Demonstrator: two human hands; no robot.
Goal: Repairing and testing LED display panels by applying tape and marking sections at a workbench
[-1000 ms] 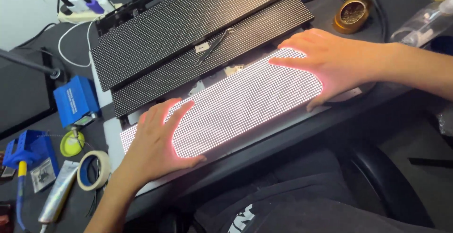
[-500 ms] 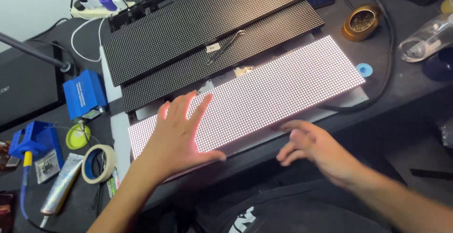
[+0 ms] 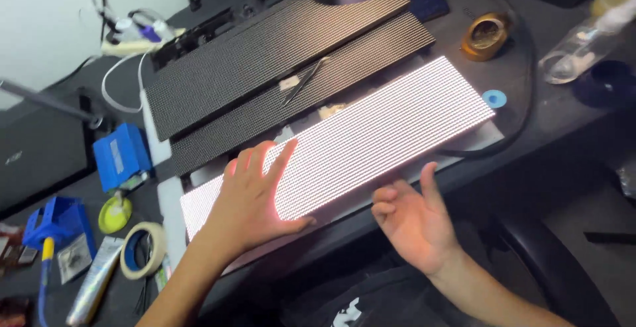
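Pressing flat on the near-left end of the lit white LED panel, the left hand lies with fingers spread and grips nothing, seemingly to pin that end to the desk; hovering just off the panel's near edge, the right hand hangs palm-up, loosely curled and empty. Lying slantwise along the desk's front edge, the panel sits just before two dark unlit panels, tweezers resting across them; holding what looks like brassy tip-cleaning wool, a small round tin stands beyond the far-right corner, a masking-tape roll and blue box left.
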